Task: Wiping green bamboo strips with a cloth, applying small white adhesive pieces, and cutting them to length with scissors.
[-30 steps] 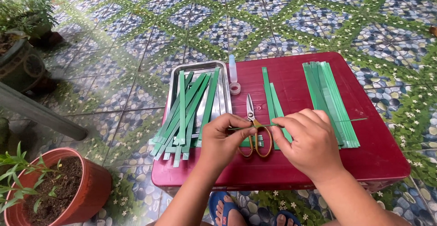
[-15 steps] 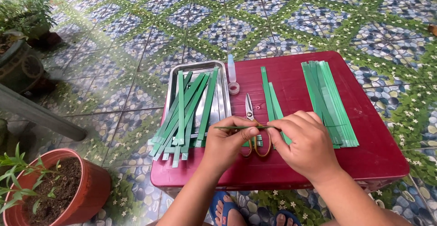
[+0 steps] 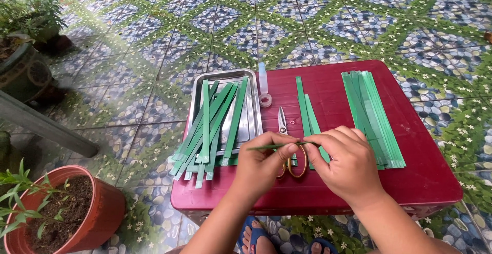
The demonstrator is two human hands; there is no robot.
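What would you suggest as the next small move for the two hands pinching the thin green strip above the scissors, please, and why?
Probably keep folding or rolling the thin green strip between the fingertips before setting it down. The left hand and right hand both pinch it at one end, held level just above the gold-handled scissors on the red plastic table, so the grip looks mid-work rather than finished.

Shiny metal tray [image 3: 252, 117], glossy red plastic table [image 3: 430, 172], smooth green paper strips [image 3: 371, 113], terracotta pot [image 3: 105, 213].

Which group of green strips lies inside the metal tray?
The crisscrossed pile of green strips at left, in the metal tray; the others lie on the red table.
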